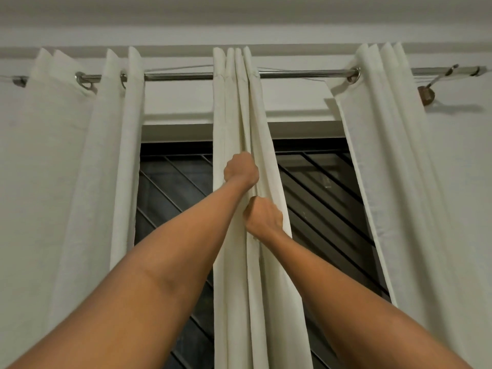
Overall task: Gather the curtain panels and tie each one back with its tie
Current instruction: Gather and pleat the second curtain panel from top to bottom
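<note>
Three cream curtain panels hang from a metal rod. The middle panel is bunched into narrow folds at the centre of the window. My left hand grips those folds high up, fingers curled round the cloth. Just below and to the right, my right hand grips the same panel's right-hand folds. The left panel and the right panel hang loose at the sides. No tie is visible.
Behind the curtains is a dark window with a diagonal metal grille. A thin cord runs along the rod. A brown bracket holds the rod's right end to the white wall, another bracket the left end.
</note>
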A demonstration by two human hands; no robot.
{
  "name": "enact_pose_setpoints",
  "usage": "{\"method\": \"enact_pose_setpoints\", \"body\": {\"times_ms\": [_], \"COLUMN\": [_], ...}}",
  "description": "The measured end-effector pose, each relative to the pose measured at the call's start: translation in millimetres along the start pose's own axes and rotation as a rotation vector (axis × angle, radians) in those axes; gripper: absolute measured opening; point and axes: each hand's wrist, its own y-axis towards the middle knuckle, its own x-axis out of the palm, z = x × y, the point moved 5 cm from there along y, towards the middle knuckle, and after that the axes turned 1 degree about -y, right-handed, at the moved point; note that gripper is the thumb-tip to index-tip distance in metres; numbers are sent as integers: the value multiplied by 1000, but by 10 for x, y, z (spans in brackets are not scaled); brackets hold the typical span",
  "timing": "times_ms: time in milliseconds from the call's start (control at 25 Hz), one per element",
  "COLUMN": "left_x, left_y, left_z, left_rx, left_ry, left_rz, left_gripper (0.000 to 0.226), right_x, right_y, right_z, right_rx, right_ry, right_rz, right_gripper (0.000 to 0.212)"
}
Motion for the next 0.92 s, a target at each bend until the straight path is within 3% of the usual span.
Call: {"method": "enact_pose_setpoints", "body": {"times_ms": [360, 640, 920], "left_x": [198, 617, 1197], "left_y": [-798, -1600, -2582], "left_z": [-327, -613, -852], "left_rx": [-69, -102, -114], "left_ry": [-9, -14, -71], "left_rz": [-124, -227, -268], "left_gripper": [22, 30, 43], "right_x": [353, 865, 1649], "right_y": [-502, -1233, -2261], "right_z": [81, 413, 978], "right_rx": [-2, 130, 242], "right_ry": [23, 139, 54], "right_rz": [-27, -89, -164], "right_gripper": [21, 20, 22]}}
